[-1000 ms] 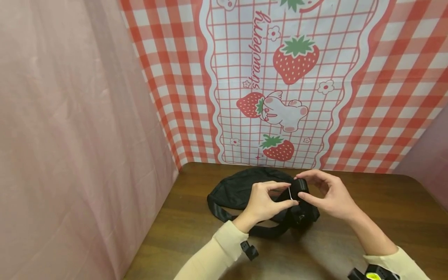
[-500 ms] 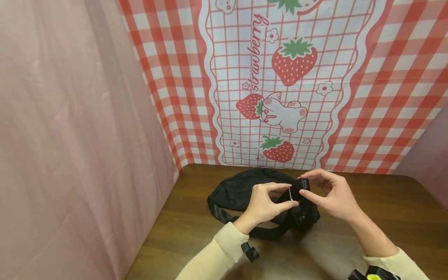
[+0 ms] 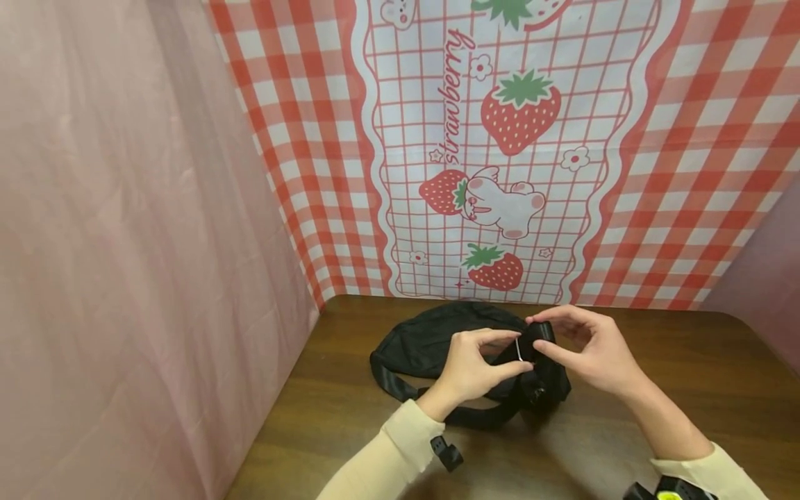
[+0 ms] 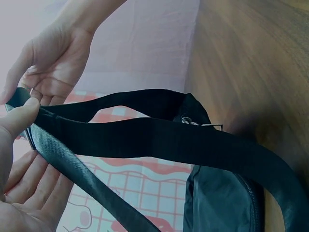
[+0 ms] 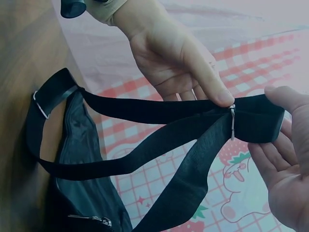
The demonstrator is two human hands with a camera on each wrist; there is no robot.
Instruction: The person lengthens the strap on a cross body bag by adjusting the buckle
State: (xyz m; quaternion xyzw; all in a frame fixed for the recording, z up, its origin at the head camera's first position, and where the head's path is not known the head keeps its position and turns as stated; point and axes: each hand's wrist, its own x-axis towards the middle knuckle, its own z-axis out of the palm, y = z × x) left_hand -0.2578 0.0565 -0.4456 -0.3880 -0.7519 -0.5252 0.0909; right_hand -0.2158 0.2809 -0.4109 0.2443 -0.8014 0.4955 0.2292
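Note:
A black bag [image 3: 425, 340] lies on the table, its webbing strap [image 5: 169, 113] raised off the wood in loops. My left hand [image 3: 465, 364] pinches a thin metal strap slider [image 5: 232, 123] between thumb and fingertips. Just to its right, my right hand [image 3: 594, 351] holds the folded end of the strap by its edges, thumb on the near side. In the right wrist view this end stands as a short loop beyond the slider. A second metal ring [image 5: 41, 105] sits lower on the strap. The bag has a zipper [image 4: 251, 198].
Brown wooden table [image 3: 675, 389] under the bag. Behind it hangs a red-and-white checked cloth [image 3: 687, 173] with strawberries, and a pink curtain [image 3: 137, 243] on the left. Small black devices [image 3: 446, 453] are worn at both wrists.
The right fingers shift slightly on the strap's looped end, which tilts a little between frames. The left hand stays on the slider, and the bag keeps its place.

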